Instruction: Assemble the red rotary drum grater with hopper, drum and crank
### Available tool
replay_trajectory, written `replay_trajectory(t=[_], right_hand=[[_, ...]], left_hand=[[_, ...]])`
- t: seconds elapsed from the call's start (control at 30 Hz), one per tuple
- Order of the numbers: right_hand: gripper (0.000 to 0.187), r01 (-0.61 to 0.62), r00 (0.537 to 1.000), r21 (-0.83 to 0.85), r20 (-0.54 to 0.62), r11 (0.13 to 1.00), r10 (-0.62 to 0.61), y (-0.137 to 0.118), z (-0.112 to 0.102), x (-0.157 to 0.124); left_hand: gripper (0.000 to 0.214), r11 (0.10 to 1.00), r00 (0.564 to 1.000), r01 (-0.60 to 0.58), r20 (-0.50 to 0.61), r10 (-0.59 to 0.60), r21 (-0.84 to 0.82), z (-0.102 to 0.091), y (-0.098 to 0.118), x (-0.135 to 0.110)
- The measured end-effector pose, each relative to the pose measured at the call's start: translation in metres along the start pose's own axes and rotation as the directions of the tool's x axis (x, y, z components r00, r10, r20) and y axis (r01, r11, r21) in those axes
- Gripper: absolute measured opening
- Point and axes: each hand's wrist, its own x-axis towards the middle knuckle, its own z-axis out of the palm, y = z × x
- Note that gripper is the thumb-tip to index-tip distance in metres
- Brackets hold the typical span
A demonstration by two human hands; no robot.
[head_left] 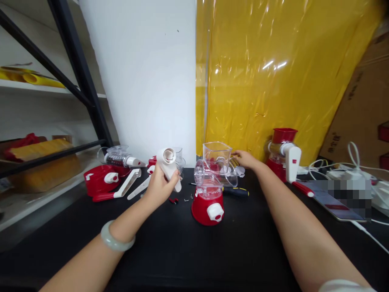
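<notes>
My left hand (161, 183) is closed around a white crank arm (167, 163), its round socket end upward and facing me. In the middle stands a rotary grater (207, 207) with a red base, a white knob and a clear plastic hopper and barrel. Behind its right side, my right hand (244, 159) reaches in with fingers stretched out beside a grater drum (234, 163). Whether the fingertips touch the drum cannot be made out. A screwdriver (236, 191) with a black and yellow handle lies behind the base. Small screws (186, 200) and a small red piece (173, 200) lie left of it.
At the left are another red grater base (101, 180) and a crank handle (120, 190) with a red grip. A grater with its crank fitted (282, 150) stands at the right, near a tablet (334, 200), white cables and a power strip (349, 176). A shelf rack (88, 93) borders the left.
</notes>
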Motion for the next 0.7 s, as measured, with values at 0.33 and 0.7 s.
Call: replay_trajectory(t=[0.33, 0.7], right_hand=[[0.036, -0.078, 0.988, -0.228, 0.112, 0.970, 0.106, 0.015, 0.018, 0.001], [0.034, -0.224, 0.948, -0.240, 0.173, 0.945, 0.268, 0.033, -0.005, -0.003]], left_hand=[[0.024, 0.956, 0.998, -0.049, 0.041, 0.038, 0.289, -0.003, 0.002, -0.008], [0.025, 0.932, 0.995, -0.101, 0.061, 0.084, 0.349, -0.002, 0.002, -0.010]])
